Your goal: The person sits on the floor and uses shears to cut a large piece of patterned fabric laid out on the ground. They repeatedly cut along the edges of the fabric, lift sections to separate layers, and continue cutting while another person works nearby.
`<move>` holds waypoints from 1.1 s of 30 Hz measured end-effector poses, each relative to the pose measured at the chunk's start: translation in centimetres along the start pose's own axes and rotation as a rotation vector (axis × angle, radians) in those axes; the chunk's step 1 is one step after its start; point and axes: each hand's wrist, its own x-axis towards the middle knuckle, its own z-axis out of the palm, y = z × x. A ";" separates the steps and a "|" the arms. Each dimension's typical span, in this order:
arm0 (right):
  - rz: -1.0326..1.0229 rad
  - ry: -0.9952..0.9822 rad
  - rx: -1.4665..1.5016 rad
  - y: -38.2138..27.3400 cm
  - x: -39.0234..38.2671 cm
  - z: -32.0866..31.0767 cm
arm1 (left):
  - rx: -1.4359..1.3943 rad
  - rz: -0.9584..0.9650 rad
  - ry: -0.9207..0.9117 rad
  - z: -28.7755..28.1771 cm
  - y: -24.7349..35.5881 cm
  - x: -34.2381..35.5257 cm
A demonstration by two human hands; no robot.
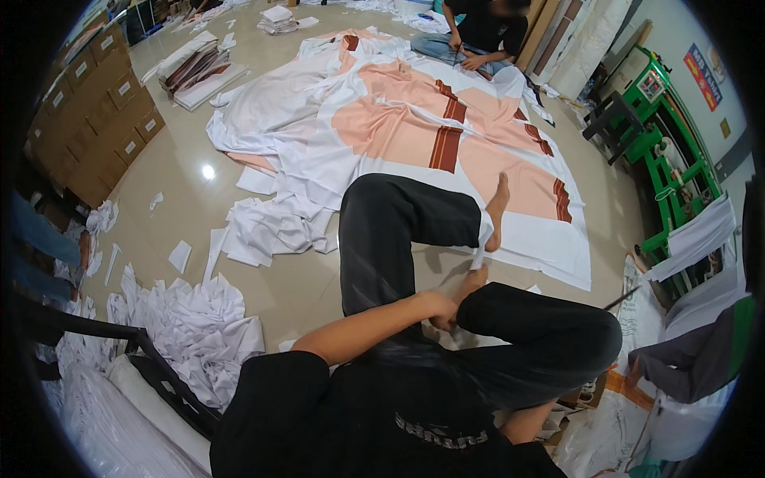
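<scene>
I sit on the floor with my legs bent. My left hand [440, 308] rests between my legs beside my bare foot [473, 280], its fingers curled; anything inside them is hidden. A bit of my right forearm [527, 422] shows below my right thigh, and the leg hides that hand. Past my right knee a thin dark rod [622, 299] sticks out; what holds it cannot be seen. Ahead lies a broad spread of printed cloth [398, 131], white with peach panels and red-brown bands. My other bare foot [497, 213] rests on its near part.
Crumpled white cloth [195, 334] heaps at my left, near a black frame [143, 342]. Cardboard boxes [96, 111] stack at far left, with folded cloth [195, 72] nearby. Another person [486, 36] sits beyond the cloth. A green machine [669, 151] and black stool [613, 126] stand right.
</scene>
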 end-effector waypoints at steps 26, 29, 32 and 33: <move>0.973 -1.175 0.675 -10.3 -2.1 17.9 | -0.127 -0.352 0.555 -4.8 -16.4 6.7; 1.177 -1.360 0.506 -9.6 -7.4 22.9 | 0.072 -0.346 0.624 -4.4 -16.1 7.8; 1.127 -1.406 0.366 -9.5 -9.5 25.4 | 0.241 -0.230 0.663 -5.7 -16.1 9.3; 1.108 -1.394 0.344 -9.4 -9.8 26.3 | 0.310 -0.189 0.638 -6.4 -16.3 9.8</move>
